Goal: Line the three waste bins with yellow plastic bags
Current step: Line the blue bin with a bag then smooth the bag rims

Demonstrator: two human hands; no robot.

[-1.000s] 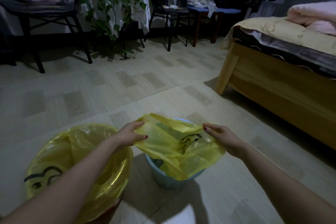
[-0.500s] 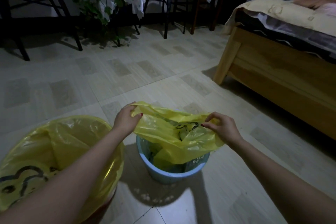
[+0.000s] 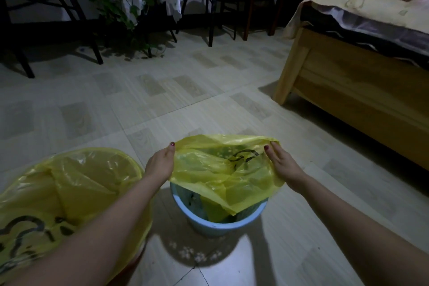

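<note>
We hold a yellow bag (image 3: 222, 169) stretched open over a blue bin (image 3: 218, 223) on the tiled floor (image 3: 162, 104). Our left hand (image 3: 160, 165) pinches the bag's left edge and our right hand (image 3: 282, 165) grips its right edge, so the mouth spans side to side and tilts towards the far side, while the bag's bottom hangs down into the bin. A black printed mark shows on the bag; we cannot read it. A lined bin (image 3: 69, 193) stands just left. A wooden bed (image 3: 348, 90) is at right.
</note>
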